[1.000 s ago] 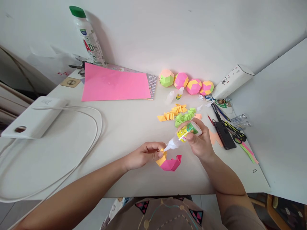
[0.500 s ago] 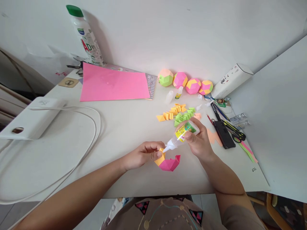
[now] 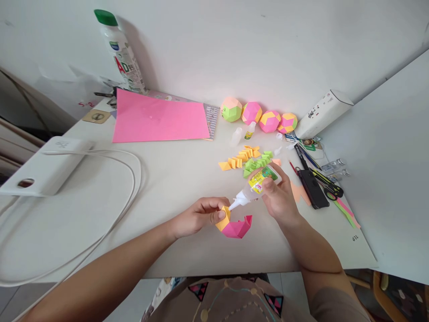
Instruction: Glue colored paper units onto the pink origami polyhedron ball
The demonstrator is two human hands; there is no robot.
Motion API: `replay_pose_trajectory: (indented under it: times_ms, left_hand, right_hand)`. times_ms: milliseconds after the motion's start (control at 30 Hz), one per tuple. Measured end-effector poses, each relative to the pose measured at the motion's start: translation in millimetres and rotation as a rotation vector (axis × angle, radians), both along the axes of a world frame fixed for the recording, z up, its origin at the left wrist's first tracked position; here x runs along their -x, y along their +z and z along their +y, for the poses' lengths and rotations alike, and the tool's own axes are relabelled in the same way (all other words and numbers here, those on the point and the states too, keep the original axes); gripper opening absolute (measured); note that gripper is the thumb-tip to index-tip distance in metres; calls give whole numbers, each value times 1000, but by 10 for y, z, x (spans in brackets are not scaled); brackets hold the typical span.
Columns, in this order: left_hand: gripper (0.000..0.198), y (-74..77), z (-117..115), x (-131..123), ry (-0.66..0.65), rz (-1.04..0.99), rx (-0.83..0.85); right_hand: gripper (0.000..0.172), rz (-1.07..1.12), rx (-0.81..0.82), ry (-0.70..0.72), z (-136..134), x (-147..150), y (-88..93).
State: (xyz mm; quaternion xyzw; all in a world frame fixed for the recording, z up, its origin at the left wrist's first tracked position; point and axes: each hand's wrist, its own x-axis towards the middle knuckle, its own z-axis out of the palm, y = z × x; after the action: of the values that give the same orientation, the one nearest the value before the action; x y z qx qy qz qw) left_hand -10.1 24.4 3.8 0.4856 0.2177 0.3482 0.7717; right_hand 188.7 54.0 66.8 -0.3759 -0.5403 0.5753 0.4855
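My left hand (image 3: 204, 216) pinches the orange end of a folded paper piece (image 3: 237, 229), whose pink part curves out to the right above the table. In my right hand (image 3: 279, 194) is a clear glue bottle (image 3: 257, 183) with a yellow and green label, tilted down to the left. Its white nozzle tip meets or nearly meets the orange fold beside my left thumb. Behind the bottle lie a row of folded orange paper units (image 3: 243, 156) and a cluster of green paper units (image 3: 259, 163).
Several finished paper balls (image 3: 251, 112) line the wall. Pink paper sheets (image 3: 161, 117) lie back left, near a tall bottle (image 3: 124, 58). A white power strip (image 3: 50, 165) with looping cable is at left. A black phone (image 3: 313, 188) and scissors (image 3: 330, 185) lie right.
The glue bottle's nozzle has shifted slightly up and right along the orange fold. My left hand and the paper piece have hardly moved.
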Motion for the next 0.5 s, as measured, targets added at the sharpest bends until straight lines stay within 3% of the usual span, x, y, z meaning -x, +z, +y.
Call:
replay_pose_trajectory:
  times_ms: [200, 300, 400, 500]
  left_hand:
    - [25, -23, 0, 1, -14, -56, 1]
    - [26, -23, -4, -1, -16, -52, 6]
    - [28, -18, -6, -1, -18, -50, -2]
    - [29, 9, 0, 10, -12, -74, -3]
  right_hand:
    - [37, 30, 116, 79, 2, 12, 48]
    - [40, 82, 188, 29, 111, -41, 61]
    - [34, 107, 267, -13, 311, -125, -5]
    - [35, 11, 340, 54, 462, -171, -174]
